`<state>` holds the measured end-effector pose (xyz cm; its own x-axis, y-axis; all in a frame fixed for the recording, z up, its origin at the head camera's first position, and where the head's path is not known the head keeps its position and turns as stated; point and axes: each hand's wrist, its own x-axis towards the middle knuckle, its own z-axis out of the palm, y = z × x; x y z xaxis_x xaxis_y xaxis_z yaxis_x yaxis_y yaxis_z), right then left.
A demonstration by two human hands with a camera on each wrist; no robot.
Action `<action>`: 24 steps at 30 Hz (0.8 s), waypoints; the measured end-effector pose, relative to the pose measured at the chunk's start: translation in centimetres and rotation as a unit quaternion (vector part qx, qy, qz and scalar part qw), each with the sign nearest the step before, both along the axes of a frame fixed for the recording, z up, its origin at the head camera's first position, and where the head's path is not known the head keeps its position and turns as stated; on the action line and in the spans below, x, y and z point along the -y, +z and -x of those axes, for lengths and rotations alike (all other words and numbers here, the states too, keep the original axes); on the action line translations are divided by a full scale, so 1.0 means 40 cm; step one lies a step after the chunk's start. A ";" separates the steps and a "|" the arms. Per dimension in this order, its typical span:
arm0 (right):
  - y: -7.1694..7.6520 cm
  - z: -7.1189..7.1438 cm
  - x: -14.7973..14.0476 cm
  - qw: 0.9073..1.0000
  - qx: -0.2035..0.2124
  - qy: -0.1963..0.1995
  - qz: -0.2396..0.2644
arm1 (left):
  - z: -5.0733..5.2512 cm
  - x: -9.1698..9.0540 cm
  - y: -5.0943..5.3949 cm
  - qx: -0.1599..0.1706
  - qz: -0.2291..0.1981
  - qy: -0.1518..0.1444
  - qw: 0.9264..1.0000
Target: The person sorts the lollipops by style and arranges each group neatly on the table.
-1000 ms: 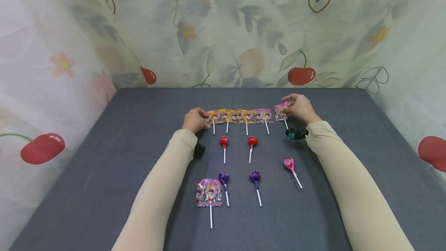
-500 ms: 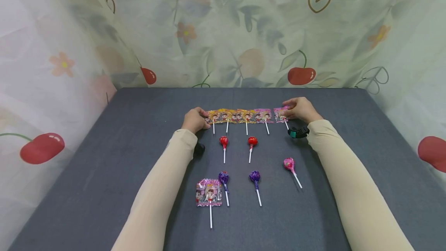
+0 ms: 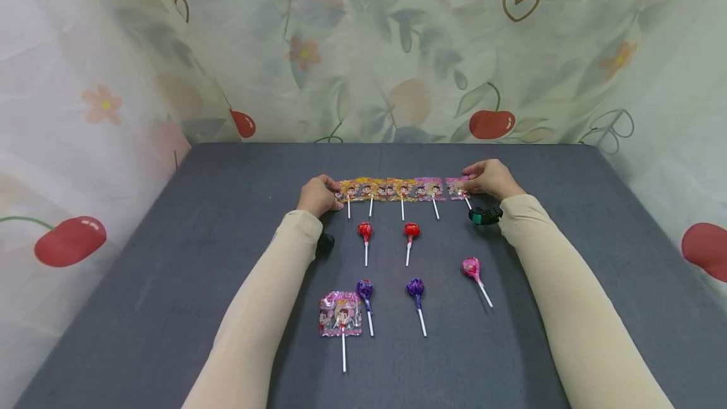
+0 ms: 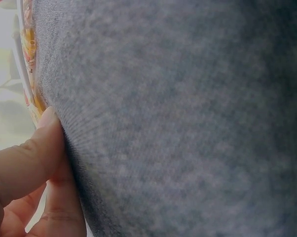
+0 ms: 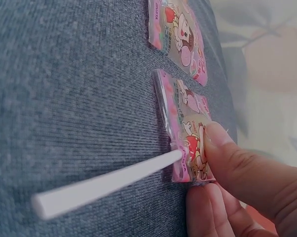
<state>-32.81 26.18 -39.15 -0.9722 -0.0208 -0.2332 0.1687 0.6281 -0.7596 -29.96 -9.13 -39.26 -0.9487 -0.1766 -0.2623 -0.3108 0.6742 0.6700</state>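
Note:
In the head view, three flat lollipops in orange-yellow wrappers and one flat lollipop in a pink wrapper [image 3: 429, 189] lie edge to edge in a row. My left hand [image 3: 319, 196] is at the row's left end, thumb and fingers pinching the edge of the leftmost orange-wrapped lollipop [image 3: 349, 190]. At the other end, my right hand [image 3: 493, 179] pinches another pink-wrapped lollipop [image 5: 188, 133] by its right side. The right wrist view shows the thumb on top of this wrapper, its white stick pointing toward the camera, and a narrow gap to the neighbouring pink wrapper [image 5: 180, 34].
Nearer me lie two red round lollipops [image 3: 411, 230], two purple round lollipops [image 3: 416, 286] and a pink round lollipop [image 3: 471, 266]. One more flat pink-wrapped lollipop [image 3: 341, 315] touches or nearly touches the left purple one. A printed curtain [image 3: 363, 81] hangs behind the dark table [image 3: 227, 257].
My right hand has lowered slightly, and its pink-wrapped lollipop has straightened and come level with the row. The left hand has stayed in place.

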 end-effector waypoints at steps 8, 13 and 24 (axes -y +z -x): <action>0.012 -0.011 0.004 1.000 0.004 0.000 0.010 | 0.001 0.002 -0.004 -0.004 0.000 -0.001 1.000; 0.010 -0.009 0.003 1.000 0.012 -0.006 0.017 | 0.002 0.001 -0.007 -0.005 -0.002 0.000 1.000; 0.011 -0.010 0.001 0.999 0.019 -0.013 0.030 | 0.004 0.001 -0.009 -0.005 -0.003 0.001 1.000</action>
